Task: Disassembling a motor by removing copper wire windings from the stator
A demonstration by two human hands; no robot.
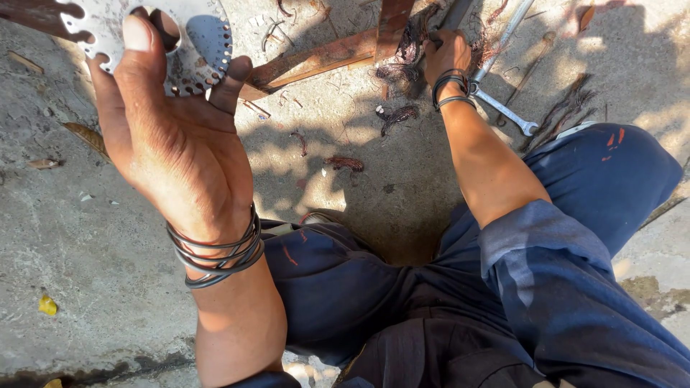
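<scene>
Currently, left hand [176, 144] is raised, fingers curled around a round perforated metal disc [194, 43] at upper left. Right hand [447, 61] reaches to the concrete floor [86, 237], fingers closed on a dark tool handle [453, 14] amid tangled wire [402, 50]. Wrench [503, 109] lies just beside the right wrist.

The metal disc [188, 50] in the left hand [172, 136] is pale silver-grey, patterned with rows of small round holes and a notched edge. Dark grey bangles [215, 253] ring that wrist, and black and grey ones [451, 90] ring the wrist of the right hand [447, 54]. The trousers [575, 287] are dark blue with small red-orange marks. The wrench [503, 111] is shiny silver. The flat bars [323, 61] are rusty brown. The wire tangles [399, 68] are dark reddish-brown. The concrete ground [86, 251] is grey, dappled with shadow, with a yellow leaf [47, 305].
</scene>
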